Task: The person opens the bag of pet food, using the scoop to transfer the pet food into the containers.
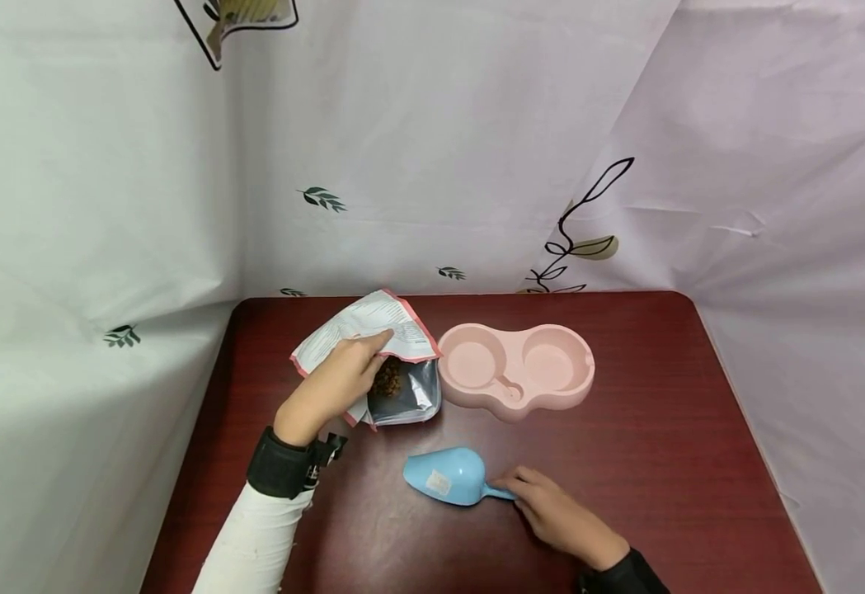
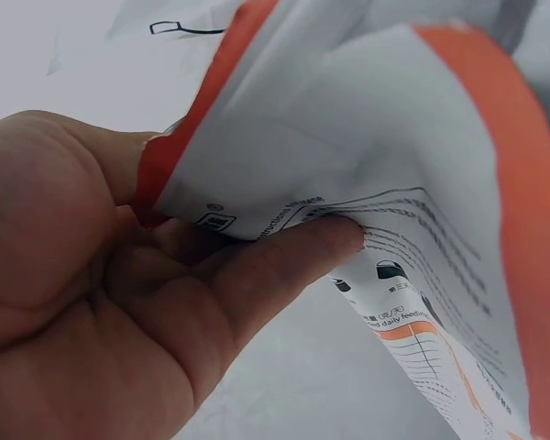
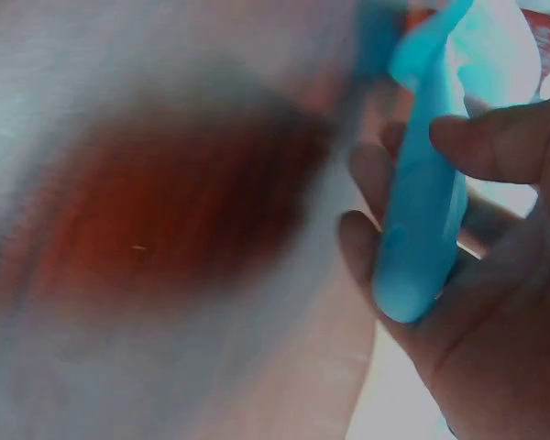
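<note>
Blue scoop (image 1: 467,474), right hand (image 1: 554,513) sensibly gripping handle (image 1: 499,492)
Likely light, stiff; left hand (image 1: 339,379) pinches limp-looking kibble bag (image 1: 361,323) by rim (image 2: 211,82)

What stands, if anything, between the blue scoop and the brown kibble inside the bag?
Nothing visible stands between the blue scoop and the opened bag. At the bag, its near rim lies between the scoop and the kibble; the left hand, gripping the bag, is at the opening's left side.
</note>
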Demonstrator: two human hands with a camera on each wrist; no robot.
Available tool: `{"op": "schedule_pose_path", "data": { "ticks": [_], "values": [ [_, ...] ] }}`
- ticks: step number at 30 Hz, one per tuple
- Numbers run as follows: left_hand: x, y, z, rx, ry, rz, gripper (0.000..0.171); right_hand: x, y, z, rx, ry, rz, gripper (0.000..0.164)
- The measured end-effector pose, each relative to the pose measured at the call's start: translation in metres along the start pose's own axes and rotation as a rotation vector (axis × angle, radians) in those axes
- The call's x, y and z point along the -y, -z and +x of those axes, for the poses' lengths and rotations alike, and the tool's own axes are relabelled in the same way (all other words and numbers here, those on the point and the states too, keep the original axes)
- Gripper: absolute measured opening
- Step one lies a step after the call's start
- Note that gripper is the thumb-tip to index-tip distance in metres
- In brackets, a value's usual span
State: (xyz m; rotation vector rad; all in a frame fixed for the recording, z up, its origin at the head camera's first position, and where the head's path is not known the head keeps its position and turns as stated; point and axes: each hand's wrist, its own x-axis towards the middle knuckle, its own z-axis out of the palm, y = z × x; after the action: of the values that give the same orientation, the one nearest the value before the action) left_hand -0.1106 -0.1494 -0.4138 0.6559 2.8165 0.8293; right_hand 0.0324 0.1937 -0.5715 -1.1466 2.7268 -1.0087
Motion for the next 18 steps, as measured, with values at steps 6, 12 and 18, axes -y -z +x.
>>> {"op": "schedule_pose_path", "data": {
  "ticks": [6, 12, 18],
  "values": [
    [0.001, -0.001, 0.001, -0.01, -0.006, 0.004, 0.044, -0.003, 0.014, 0.004, 0.176, -0.06, 0.191, 0.044],
    [0.001, -0.001, 0.001, -0.021, -0.024, 0.009, 0.043, -0.007, 0.024, 0.007, 0.222, -0.198, 0.257, 0.036],
    [0.001, 0.0, 0.001, -0.011, -0.01, -0.001, 0.044, -0.014, 0.025, 0.008, 0.148, -0.252, 0.204, 0.034]
  ]
}}
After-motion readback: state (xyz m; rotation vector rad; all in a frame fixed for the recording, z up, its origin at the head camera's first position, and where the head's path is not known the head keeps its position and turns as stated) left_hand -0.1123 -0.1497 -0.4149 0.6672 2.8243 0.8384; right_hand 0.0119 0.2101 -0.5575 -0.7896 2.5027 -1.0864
